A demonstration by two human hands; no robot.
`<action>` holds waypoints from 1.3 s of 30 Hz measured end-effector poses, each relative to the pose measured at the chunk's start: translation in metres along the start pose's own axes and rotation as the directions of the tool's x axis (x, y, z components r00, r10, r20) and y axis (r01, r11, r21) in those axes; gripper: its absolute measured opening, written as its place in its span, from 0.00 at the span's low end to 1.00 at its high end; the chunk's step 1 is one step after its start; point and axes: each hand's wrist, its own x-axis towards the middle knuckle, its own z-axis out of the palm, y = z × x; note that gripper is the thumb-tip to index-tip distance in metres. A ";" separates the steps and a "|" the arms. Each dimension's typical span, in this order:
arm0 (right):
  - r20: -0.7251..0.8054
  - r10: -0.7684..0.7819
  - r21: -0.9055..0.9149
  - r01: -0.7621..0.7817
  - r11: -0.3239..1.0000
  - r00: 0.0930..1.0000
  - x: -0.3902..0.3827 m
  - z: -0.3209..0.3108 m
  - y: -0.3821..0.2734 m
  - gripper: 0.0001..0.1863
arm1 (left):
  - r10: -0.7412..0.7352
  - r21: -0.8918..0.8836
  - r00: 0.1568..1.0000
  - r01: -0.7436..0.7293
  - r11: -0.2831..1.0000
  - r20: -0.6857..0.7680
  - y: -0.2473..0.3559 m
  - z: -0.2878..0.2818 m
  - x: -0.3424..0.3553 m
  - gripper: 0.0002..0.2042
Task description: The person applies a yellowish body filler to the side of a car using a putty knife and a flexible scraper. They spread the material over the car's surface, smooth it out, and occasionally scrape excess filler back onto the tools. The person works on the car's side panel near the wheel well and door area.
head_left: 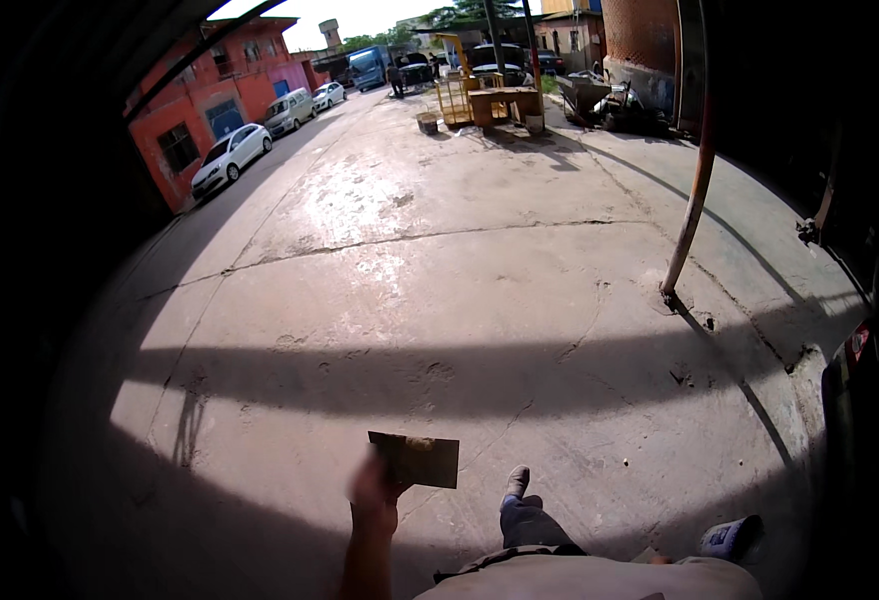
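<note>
My left hand (373,500) is raised in front of me at the lower middle, partly smeared by motion. Its fingers are closed on the left edge of a thin, flat rectangular plate (430,461), dark with a brownish patch near the top edge. A small bit of skin, apparently my right hand (662,560), shows beside my shirt at the lower right; its fingers are hidden. Close to it is a white and blue bucket (725,539), tilted in the picture. Whether the right hand touches the bucket, I cannot tell.
Cracked concrete ground (440,280) stretches ahead, crossed by shadow bands. A slanting rusty pole (695,205) stands to the right. Farther off are a rusty metal table (505,103), a yellow frame (454,100), a wheelbarrow (585,92), and a parked white car (232,158) by a red building.
</note>
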 end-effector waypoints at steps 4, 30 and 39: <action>0.016 0.024 -0.024 -0.023 0.999 1.000 -0.047 0.103 -0.023 0.15 | -0.074 -0.075 0.997 0.074 0.994 0.003 0.003 0.010 0.105 0.15; 0.355 -0.609 -0.573 0.679 0.458 0.710 -0.419 0.694 -0.318 0.12 | 0.059 -0.168 0.998 -0.057 0.984 0.007 0.207 0.108 0.733 0.08; 0.360 -0.493 -0.760 0.556 0.338 0.792 -0.428 0.867 -0.377 0.12 | 0.242 -0.106 0.968 -0.234 0.966 0.064 0.237 0.187 0.949 0.09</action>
